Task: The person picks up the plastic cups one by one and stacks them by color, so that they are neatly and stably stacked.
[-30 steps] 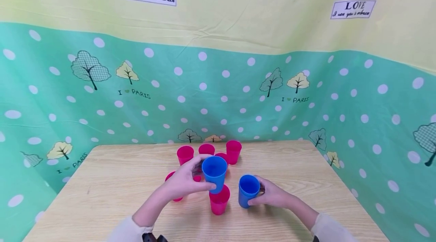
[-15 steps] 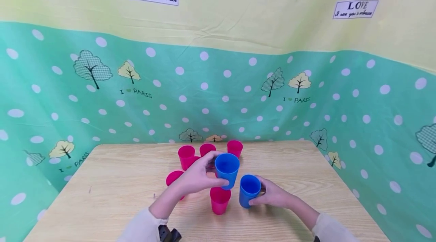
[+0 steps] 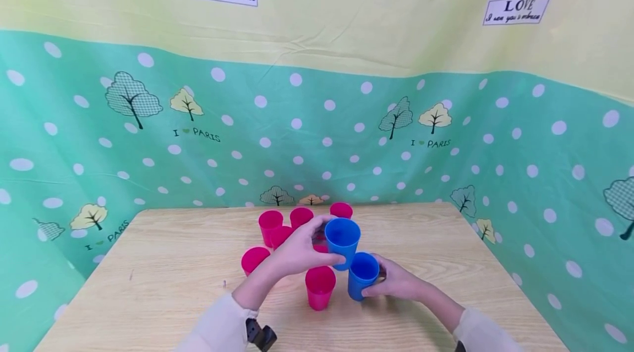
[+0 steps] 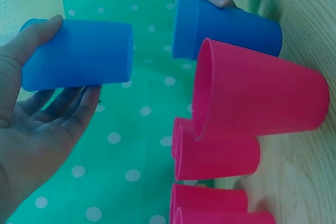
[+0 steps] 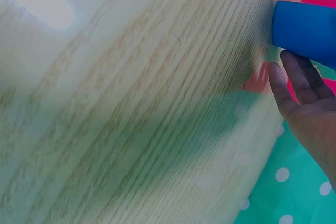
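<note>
Cup [image 3: 345,253]: blue, mouth up, off the table [image 3: 168,264], above and slightly left of the blue stack [image 3: 360,289] in your head view. Your left wrist view shows air between its base and the stack's rim, so no contact.
Left hand [image 3: 302,250]: curled about as wide as the cup, thumb on one side, fingers on the other. You've got that cup alone. Side grip likely picked to leave base and mouth unobstructed.
Blue stack: looks like nested cups, a second rim line showing just under the top one. Mouth up, seems to stand on the table, right of the front red cup [image 3: 320,290].
Right hand [image 3: 396,280]: wrapped part-way round the stack, thumb near side, fingers far side. I read it as steadying: you grip low, so the rim is unblocked.
Red cups [image 3: 271,229]: loose group, mouth up, on the table behind and left of your blues. No hand holds one. At least one is partly hidden by your left hand, so no firm count.
Backdrop [image 3: 297,137]: dotted cloth behind the table.
</note>
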`<state>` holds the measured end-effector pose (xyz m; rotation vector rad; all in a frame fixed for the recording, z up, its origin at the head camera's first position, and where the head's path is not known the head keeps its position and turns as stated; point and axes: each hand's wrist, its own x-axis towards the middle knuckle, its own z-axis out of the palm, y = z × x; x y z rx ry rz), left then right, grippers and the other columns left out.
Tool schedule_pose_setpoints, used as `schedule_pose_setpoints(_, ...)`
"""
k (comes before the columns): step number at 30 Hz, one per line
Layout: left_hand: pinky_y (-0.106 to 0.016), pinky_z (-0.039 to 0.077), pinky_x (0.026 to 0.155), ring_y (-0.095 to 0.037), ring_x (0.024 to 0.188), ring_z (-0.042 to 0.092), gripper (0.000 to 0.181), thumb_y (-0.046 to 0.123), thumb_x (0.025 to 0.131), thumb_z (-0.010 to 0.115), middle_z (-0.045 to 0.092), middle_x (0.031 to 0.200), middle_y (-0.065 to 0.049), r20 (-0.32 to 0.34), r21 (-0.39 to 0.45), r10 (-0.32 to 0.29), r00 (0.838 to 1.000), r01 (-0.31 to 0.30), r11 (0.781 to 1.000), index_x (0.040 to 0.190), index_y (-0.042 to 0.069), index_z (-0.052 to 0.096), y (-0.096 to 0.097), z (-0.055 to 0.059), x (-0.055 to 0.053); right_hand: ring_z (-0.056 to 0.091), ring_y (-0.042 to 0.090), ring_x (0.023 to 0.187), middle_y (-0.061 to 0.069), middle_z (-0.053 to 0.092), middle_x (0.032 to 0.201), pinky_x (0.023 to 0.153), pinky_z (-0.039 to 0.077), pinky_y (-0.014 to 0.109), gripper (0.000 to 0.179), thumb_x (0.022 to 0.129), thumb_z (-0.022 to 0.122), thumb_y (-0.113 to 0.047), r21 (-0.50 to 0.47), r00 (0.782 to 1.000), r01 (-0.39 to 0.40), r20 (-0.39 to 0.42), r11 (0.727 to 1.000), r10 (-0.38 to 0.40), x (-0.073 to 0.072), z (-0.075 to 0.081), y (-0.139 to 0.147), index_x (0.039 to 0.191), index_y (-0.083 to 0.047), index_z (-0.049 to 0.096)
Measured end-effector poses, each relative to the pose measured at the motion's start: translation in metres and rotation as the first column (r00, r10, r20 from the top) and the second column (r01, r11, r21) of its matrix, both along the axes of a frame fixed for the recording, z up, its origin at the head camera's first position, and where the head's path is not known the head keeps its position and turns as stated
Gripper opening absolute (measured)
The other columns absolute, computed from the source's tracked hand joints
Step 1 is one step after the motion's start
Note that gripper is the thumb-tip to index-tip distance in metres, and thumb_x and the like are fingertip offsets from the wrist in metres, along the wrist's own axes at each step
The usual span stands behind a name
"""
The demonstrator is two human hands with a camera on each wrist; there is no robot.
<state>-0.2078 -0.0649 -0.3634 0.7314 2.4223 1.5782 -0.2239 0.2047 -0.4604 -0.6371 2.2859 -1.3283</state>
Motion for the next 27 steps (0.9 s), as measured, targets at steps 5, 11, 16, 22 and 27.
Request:
schedule_pose_setpoints(5, -0.043, 0.050, 0.092, -0.023, 0.115, 0.055, 0.068, 0.030, 0.075, 0.078, 0.057, 0.123, 0.001, -0.002, 0.009, -0.006, 1.000, 0.006, 1.000, 0.132, 0.021, 0.043, 0.008, -0.002, -0.003, 0.051, 0.031, 0.118, 0.009, 0.056, 0.128, 0.095, 0.045, 0.051, 0.066, 0.080, 0.074, -0.023, -0.003, 1.000, -0.003, 0.003, 1.000, 0.003, -0.001, 0.000, 0.000, 0.135, -0.011, 0.041)
schedule_pose_setpoints(11, -0.036, 0.052, 0.086, -0.020, 0.108, 0.058, 0.068, 0.032, 0.074, 0.078, 0.058, 0.119, 0.003, 0.033, 0.025, 0.000, 0.999, -0.001, 1.000, 0.132, 0.023, 0.043, 0.019, -0.004, -0.006, 0.050, 0.033, 0.120, 0.010, 0.054, 0.130, 0.096, 0.043, 0.053, 0.068, 0.080, 0.074, -0.024, 0.006, 1.000, 0.002, 0.007, 1.000, -0.002, -0.001, 0.000, 0.001, 0.136, -0.011, 0.039)
schedule_pose_setpoints(16, -0.031, 0.052, 0.081, -0.019, 0.104, 0.059, 0.069, 0.032, 0.075, 0.078, 0.059, 0.118, 0.000, 0.019, 0.014, -0.011, 1.000, 0.011, 1.000, 0.133, 0.020, 0.042, 0.028, -0.005, -0.006, 0.048, 0.035, 0.122, 0.012, 0.052, 0.133, 0.097, 0.042, 0.056, 0.069, 0.080, 0.074, -0.025, 0.018, 1.000, 0.005, 0.004, 1.000, -0.005, -0.002, -0.001, 0.000, 0.138, -0.012, 0.038)
schedule_pose_setpoints(22, -0.035, 0.052, 0.086, -0.019, 0.105, 0.058, 0.068, 0.026, 0.075, 0.078, 0.059, 0.118, -0.001, 0.016, 0.027, -0.019, 1.000, 0.019, 0.999, 0.132, 0.019, 0.042, 0.036, -0.006, -0.005, 0.047, 0.036, 0.123, 0.013, 0.050, 0.134, 0.100, 0.039, 0.057, 0.071, 0.080, 0.074, -0.024, 0.004, 1.000, -0.011, -0.004, 1.000, 0.011, -0.002, -0.001, -0.001, 0.139, -0.012, 0.036)
schedule_pose_setpoints(27, -0.030, 0.052, 0.084, -0.018, 0.106, 0.058, 0.065, 0.024, 0.076, 0.078, 0.059, 0.118, 0.000, 0.014, 0.038, -0.034, 0.999, 0.033, 0.999, 0.130, 0.020, 0.043, 0.041, -0.010, -0.007, 0.048, 0.037, 0.123, 0.015, 0.050, 0.134, 0.100, 0.038, 0.057, 0.072, 0.080, 0.074, -0.023, -0.006, 1.000, -0.017, -0.008, 1.000, 0.017, -0.002, -0.002, 0.000, 0.139, -0.009, 0.035)
